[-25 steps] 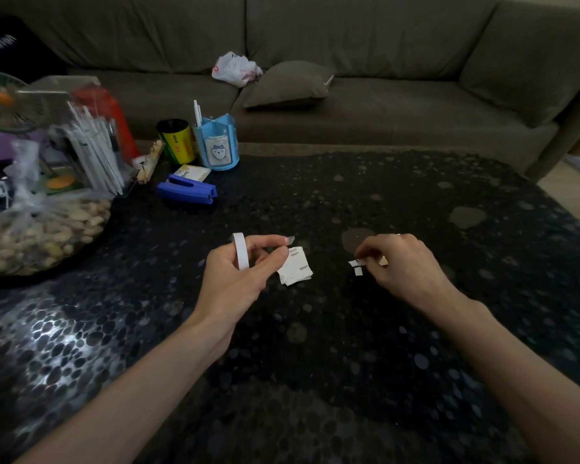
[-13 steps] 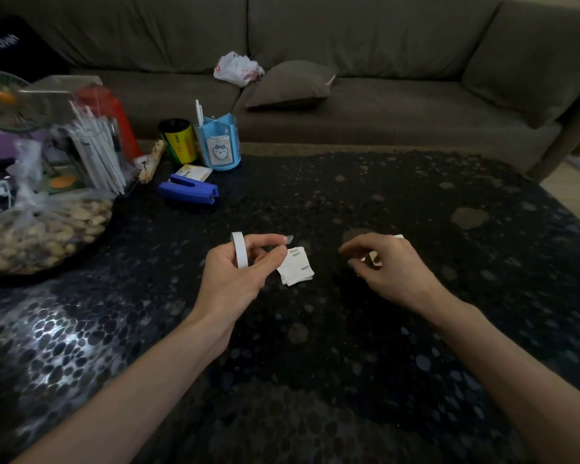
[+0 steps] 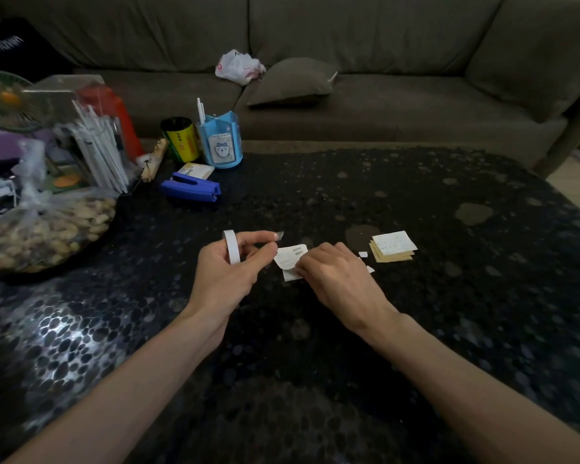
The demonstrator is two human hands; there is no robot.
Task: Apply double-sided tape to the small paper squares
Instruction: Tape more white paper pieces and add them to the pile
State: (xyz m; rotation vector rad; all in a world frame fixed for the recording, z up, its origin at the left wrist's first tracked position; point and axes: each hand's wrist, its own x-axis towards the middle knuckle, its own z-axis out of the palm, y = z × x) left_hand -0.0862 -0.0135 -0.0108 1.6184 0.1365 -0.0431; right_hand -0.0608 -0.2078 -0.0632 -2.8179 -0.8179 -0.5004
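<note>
tape roll (image 3: 232,251) stands on edge in your left hand (image 3: 226,279), seen nearly edge-on, so its white band runs up and down in view and its hole faces sideways. your fingers are curled round it, and thumb and forefinger pinch the loose strip (image 3: 278,235) drawn off its top; the strip's long axis runs left to right and its free end points right, toward the paper squares (image 3: 290,256). those two white squares lie overlapped on the table (image 3: 315,363) between your hands, the upper one tilted and faintly printed. your right hand (image 3: 335,279) comes in from the right, back up, fingers bent down with the tips at the near edge of the lower square; the tips are hidden, so you cannot tell whether they pinch the paper or only press it. further right a stack (image 3: 394,251) of squares lies flat, white on tan, with small white scraps (image 3: 363,254) just beside it.

the table is black with a glossy pebble pattern that catches light at lower left. at its far left stand a blue pen holder (image 3: 220,145) and a yellow can (image 3: 181,140), a blue stapler (image 3: 191,190) lying in front of them, and a clear bag of nuts (image 3: 44,229) nearer you. behind the table a brown sofa (image 3: 382,45) spans the room, with a cushion (image 3: 292,82) and a crumpled white bag (image 3: 238,66) on its seat
</note>
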